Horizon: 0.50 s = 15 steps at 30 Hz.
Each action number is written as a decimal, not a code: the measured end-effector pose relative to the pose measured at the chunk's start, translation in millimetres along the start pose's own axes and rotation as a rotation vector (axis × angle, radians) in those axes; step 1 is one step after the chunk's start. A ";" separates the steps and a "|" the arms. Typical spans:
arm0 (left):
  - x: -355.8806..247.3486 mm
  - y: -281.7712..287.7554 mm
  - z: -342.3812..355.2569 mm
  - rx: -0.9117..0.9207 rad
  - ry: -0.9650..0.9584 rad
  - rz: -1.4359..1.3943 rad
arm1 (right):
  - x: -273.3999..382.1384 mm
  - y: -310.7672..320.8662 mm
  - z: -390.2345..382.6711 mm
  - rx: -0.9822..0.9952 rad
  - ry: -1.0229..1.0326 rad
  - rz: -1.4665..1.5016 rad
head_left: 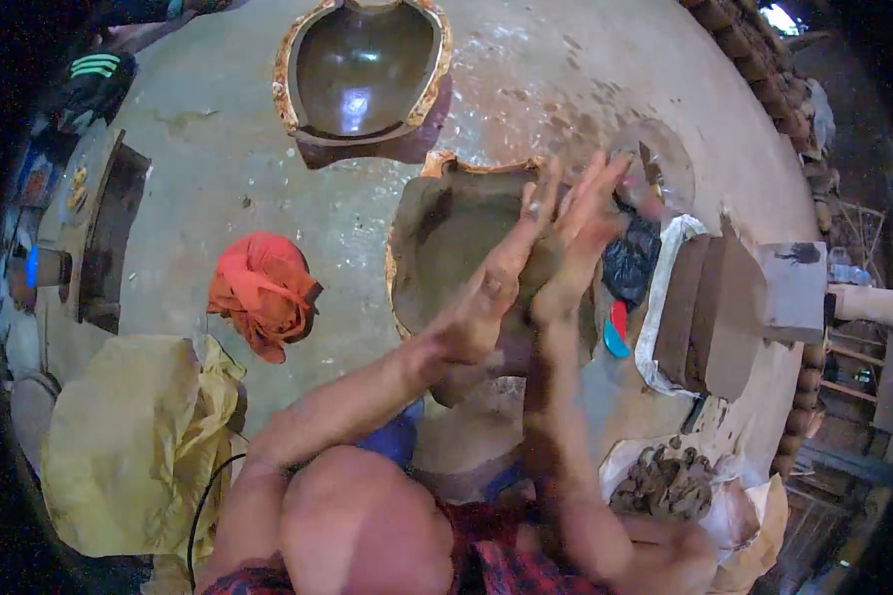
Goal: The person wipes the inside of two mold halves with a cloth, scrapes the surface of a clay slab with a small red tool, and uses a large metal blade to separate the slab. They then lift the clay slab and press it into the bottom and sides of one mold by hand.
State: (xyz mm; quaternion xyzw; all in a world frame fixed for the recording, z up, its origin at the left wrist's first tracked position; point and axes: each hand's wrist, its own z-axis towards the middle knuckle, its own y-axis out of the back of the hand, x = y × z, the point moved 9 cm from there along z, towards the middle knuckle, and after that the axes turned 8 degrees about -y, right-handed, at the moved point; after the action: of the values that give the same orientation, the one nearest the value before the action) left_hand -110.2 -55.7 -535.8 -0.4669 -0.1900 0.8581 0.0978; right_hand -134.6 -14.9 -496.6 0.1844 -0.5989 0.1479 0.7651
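A clay-lined mould (437, 233) with a crusted, pale orange rim lies on the floor before me. Above its right part I hold both hands up, slightly blurred and close together, palms facing each other. My left hand (511, 253) has its fingers stretched out toward the far side. Beside it, my right hand (583, 223) is also flat with straight fingers. Neither hand shows anything held; the narrow space between the palms is partly hidden. My forearms and hands cover the mould's right side.
Farther off sits another mould (435, 94) lined with smooth, shiny clay. An orange cloth (263, 293) lies left. To the right are a black plastic bag (632, 260), a red-and-teal piece (617, 332), clay slabs (709, 307) and clay scraps (665, 483). A yellow sheet (119, 446) lies near left.
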 end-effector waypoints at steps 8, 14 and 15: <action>14.1 28.3 -6.0 -0.186 0.090 -0.199 | -20.3 4.4 29.0 -0.077 0.009 0.065; 10.4 47.4 1.0 -0.392 0.294 -0.288 | -10.3 37.5 16.7 -0.263 0.073 -0.086; 6.9 61.9 3.2 -0.484 0.145 -0.299 | -7.8 29.6 10.2 -0.247 0.068 -0.188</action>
State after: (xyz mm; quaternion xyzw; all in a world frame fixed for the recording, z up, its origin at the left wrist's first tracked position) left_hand -116.1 -110.4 -565.3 -0.5038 -0.4483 0.7282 0.1221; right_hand -158.6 6.7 -498.9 0.1390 -0.5664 0.0073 0.8123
